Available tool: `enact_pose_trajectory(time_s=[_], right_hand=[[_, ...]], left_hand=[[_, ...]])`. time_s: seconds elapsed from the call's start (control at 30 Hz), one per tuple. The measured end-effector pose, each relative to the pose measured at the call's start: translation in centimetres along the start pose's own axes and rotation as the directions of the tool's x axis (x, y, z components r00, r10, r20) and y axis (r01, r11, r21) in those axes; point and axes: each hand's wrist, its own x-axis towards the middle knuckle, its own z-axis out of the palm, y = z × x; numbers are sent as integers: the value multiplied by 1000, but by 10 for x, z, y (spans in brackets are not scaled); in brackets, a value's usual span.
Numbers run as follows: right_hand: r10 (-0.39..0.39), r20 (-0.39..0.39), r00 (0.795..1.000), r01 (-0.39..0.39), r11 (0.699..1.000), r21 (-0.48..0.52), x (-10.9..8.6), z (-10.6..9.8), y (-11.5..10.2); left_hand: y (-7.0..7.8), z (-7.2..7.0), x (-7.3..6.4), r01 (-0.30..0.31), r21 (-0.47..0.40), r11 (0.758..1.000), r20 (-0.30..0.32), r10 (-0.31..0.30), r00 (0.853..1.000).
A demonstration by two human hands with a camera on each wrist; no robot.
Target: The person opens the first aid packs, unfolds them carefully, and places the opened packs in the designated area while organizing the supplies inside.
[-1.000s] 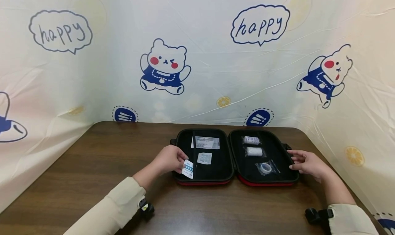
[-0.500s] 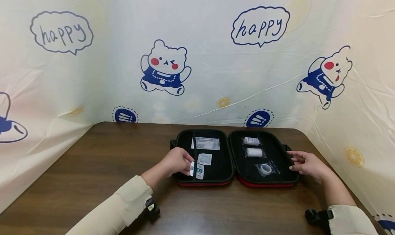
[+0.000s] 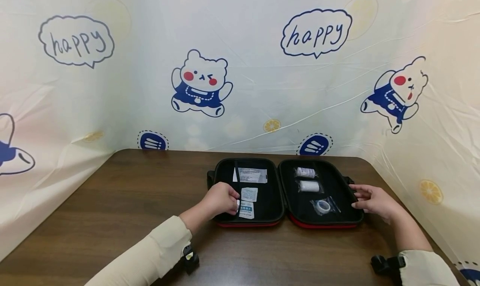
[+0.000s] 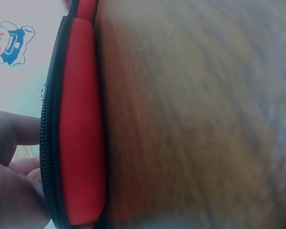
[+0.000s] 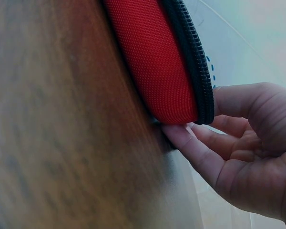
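A zippered case [image 3: 279,219], red outside and black inside, lies spread wide on the table. In the head view my left hand [image 3: 222,199] is over its left half, pinching a small white and blue packet [image 3: 246,211] at its left end. The packet passes beneath a thin black elastic strap [image 3: 237,173]. A smaller white sachet [image 3: 249,194] and a longer clear-and-white packet [image 3: 252,175] lie above it. My right hand [image 3: 375,200] grips the right rim of the case, one digit on the zip and another under the red side [image 5: 157,62]. The left fingertips are hidden behind the rim in the left wrist view.
Two wrapped white rolls [image 3: 309,186] and a bagged roll of tape [image 3: 323,206] lie in the right half. The brown wooden table [image 3: 112,202] stretches left and in front. A printed cloth [image 3: 255,90] hangs behind the table.
My left hand has moved right with the white and blue packet, sliding it from the left rim to under the elastic strap. The right hand stays at the right rim.
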Motion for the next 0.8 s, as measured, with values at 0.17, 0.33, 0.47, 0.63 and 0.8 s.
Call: enact_pose_trajectory(time_s=[0.17,0.33,0.47,0.63,0.8], right_hand=[[-6,-9,1000,6,1000,-5,0,-1,1],[-14,-13,1000,14,1000,-9,0,-2,0],[-5,-15,1000,5,1000,-10,0,0,1],[7,-12,1000,-7,1000,-16,0,0,3],[8,-14,1000,-8,999,-43,3,-3,2]], left_hand=[[2,1,1,11,-30,999,16,-10,1000],[7,-1,0,38,-53,998,64,-35,997],[8,-3,-2,50,-75,996,80,-44,996],[6,-7,-6,54,-89,995,87,-46,995],[5,-12,-8,39,-73,997,100,-31,994]])
